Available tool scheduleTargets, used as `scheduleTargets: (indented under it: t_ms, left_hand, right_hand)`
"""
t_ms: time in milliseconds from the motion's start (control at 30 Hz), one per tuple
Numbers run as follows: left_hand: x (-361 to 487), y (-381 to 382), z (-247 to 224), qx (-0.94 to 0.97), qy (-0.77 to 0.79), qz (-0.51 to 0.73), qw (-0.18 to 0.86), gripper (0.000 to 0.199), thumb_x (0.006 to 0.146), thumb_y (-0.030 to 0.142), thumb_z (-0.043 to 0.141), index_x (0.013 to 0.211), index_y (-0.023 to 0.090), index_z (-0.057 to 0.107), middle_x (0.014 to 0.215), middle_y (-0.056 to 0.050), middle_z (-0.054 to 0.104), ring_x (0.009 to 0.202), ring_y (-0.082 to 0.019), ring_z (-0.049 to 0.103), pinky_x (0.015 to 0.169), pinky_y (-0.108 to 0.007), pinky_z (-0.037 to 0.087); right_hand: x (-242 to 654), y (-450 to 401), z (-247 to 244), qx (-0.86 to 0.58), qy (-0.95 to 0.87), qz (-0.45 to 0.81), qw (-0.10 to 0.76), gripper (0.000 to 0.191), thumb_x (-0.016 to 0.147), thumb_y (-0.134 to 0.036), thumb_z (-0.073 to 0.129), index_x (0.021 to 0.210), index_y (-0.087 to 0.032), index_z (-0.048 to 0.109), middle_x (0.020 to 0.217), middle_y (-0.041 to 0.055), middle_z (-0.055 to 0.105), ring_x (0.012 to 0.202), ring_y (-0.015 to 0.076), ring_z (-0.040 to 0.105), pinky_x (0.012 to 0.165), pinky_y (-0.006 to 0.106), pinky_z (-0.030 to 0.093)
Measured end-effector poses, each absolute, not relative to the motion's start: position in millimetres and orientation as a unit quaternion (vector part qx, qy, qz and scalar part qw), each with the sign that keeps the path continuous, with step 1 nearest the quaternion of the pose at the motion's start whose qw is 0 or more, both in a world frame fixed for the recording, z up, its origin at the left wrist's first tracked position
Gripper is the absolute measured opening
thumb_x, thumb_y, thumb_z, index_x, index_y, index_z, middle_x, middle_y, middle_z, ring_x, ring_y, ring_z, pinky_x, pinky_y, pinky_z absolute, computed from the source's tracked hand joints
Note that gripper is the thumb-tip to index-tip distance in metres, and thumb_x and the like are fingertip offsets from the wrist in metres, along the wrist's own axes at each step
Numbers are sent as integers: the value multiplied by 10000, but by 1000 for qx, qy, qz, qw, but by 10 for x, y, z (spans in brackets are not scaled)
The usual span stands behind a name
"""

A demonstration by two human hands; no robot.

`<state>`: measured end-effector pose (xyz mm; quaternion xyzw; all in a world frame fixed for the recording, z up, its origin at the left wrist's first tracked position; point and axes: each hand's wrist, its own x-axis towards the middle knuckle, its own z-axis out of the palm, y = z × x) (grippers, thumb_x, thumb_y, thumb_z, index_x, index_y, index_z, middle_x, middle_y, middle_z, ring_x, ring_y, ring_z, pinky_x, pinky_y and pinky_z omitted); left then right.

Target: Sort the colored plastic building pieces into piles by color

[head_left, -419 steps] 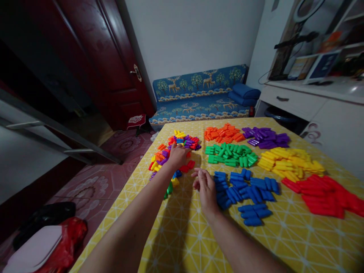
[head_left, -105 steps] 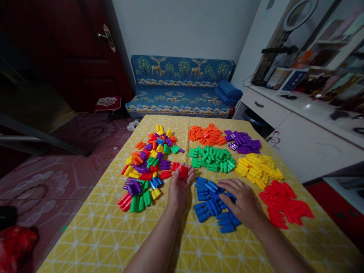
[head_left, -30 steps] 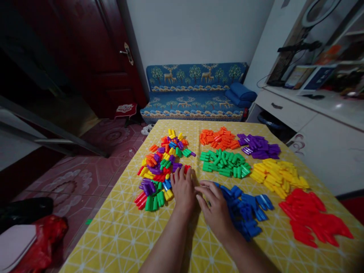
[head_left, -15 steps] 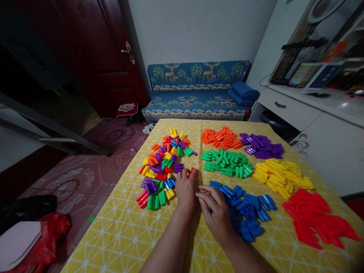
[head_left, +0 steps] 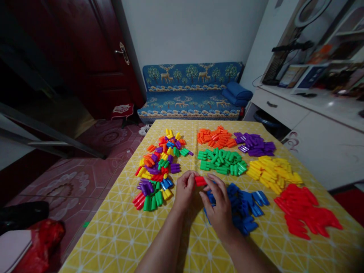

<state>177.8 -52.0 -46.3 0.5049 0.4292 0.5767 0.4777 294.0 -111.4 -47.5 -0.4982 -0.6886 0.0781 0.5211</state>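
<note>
My left hand (head_left: 184,188) is closed, pinching one end of a red plastic building block (head_left: 200,181) just above the table. My right hand (head_left: 217,195) is half curled, thumb and fingers apart, with its fingertips at the block's other end; whether they grip it I cannot tell. Left of my hands lies a mixed-colour heap of blocks (head_left: 156,166). Blue blocks (head_left: 246,206) lie partly hidden behind my right hand. Beyond are piles of green blocks (head_left: 222,161), orange blocks (head_left: 216,137) and purple blocks (head_left: 256,144). Yellow blocks (head_left: 273,173) and red blocks (head_left: 305,210) lie farther right.
A yellow patterned cloth (head_left: 119,235) covers the table. A blue sofa (head_left: 190,100) stands beyond its far edge, and a white cabinet (head_left: 315,148) is to the right. On the floor at left are a red bag (head_left: 42,246) and a metal frame (head_left: 54,143).
My left hand has lifted the red block from beside the mixed heap and turned inward with it. My right hand's fingertips have come up to it. The view has shifted slightly.
</note>
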Motion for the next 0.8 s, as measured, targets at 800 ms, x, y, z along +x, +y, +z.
scheduleTargets:
  t_ms: [800]
  left_hand:
    - [1708,-371,-481,-15,234,559,795,316,979,334,413,989,123,649,939,-131,684,788,-144,683,581,-195,539]
  right_hand:
    - [5403,-1319,-595,-759,-588,-138,242,386,836,-494,534,916,-164,717,944,149,685,853,282,632,737,401,482]
